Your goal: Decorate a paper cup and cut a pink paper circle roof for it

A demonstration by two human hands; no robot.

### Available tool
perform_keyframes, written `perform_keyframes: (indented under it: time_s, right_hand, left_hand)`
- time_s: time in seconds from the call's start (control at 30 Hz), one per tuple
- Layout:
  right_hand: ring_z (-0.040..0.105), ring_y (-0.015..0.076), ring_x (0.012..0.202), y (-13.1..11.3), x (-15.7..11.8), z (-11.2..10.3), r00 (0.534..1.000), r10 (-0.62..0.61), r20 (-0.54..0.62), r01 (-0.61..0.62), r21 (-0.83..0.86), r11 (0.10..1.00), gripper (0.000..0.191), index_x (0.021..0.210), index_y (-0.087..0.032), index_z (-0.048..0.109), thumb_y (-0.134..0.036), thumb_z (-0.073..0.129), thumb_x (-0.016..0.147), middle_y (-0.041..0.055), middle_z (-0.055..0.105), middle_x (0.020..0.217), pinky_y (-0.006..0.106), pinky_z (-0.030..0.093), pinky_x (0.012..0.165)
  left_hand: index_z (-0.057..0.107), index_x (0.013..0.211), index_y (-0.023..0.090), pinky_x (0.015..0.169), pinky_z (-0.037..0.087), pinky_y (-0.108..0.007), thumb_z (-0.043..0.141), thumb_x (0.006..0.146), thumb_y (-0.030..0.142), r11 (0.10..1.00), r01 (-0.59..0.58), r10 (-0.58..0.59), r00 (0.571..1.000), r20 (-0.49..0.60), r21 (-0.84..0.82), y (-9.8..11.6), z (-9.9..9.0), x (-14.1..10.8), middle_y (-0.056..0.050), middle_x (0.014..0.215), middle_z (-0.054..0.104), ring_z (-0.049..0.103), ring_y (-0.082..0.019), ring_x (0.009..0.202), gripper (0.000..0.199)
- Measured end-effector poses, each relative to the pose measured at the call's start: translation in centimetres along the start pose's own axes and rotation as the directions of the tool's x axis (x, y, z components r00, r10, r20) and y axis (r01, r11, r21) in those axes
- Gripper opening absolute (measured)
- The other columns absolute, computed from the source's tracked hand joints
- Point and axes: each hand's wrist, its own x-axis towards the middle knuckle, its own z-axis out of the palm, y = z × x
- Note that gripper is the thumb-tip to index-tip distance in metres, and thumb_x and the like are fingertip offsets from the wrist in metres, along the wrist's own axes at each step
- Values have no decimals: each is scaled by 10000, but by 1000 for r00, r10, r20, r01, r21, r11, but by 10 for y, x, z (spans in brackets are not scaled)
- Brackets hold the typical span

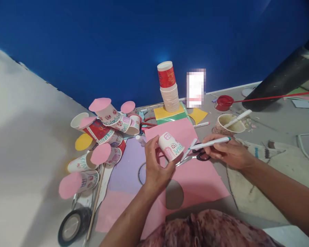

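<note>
My left hand (157, 166) is closed around a white paper cup (171, 146), which is tilted and has a pink window, a pink door, red dots and green strokes drawn on it. A white marker (211, 142) with a green tip is pinched in my right hand (225, 154). Its tip points left toward the cup but looks apart from it. Below the marker lie scissors (193, 156) with black handles, and another white pen is beside them. Pink paper (195, 181) and lilac paper (126, 164) spread under my hands.
Decorated cups with pink paper tops (106, 111) crowd the left. A stack of paper cups (169, 92) stands at the back by the blue wall. To the right are a cup with a stick (228, 125), a red string spool (223, 103) and cloth (262, 171). Black tape (73, 226) lies front left.
</note>
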Motion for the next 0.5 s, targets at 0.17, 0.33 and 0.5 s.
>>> perform_keyframes:
  time_s: [0.17,0.33,0.5]
  right_hand:
    - [435,81,509,10,-3,0,998,-21,-57,18,-51,999,398,1089,-196,779,-512,819,849,72,756,896,335,562,617]
    - [711,233,938,18,-8,6,970,-233,-67,172,-484,858,421,1339,-265,675,-396,725,942,125,727,1241,396,635,820]
    - [654,328,1250,25,-4,7,884,-453,116,287,-900,329,463,1411,-252,598,-317,648,956,145,672,1351,528,529,1097]
  left_hand:
    - [420,1501,281,962,625,-415,843,789,325,1000,-24,24,1000,-15,6,2,0,0,-141,1461,461,602,-288,1274,830]
    - [429,1485,290,993,607,-440,863,756,349,995,69,-72,996,-46,-69,3,-1,3,-146,1505,437,590,-315,1330,851]
    - [531,1428,264,998,580,-412,881,762,407,873,263,-265,963,54,-411,4,-4,8,-125,1424,604,655,-286,1246,766]
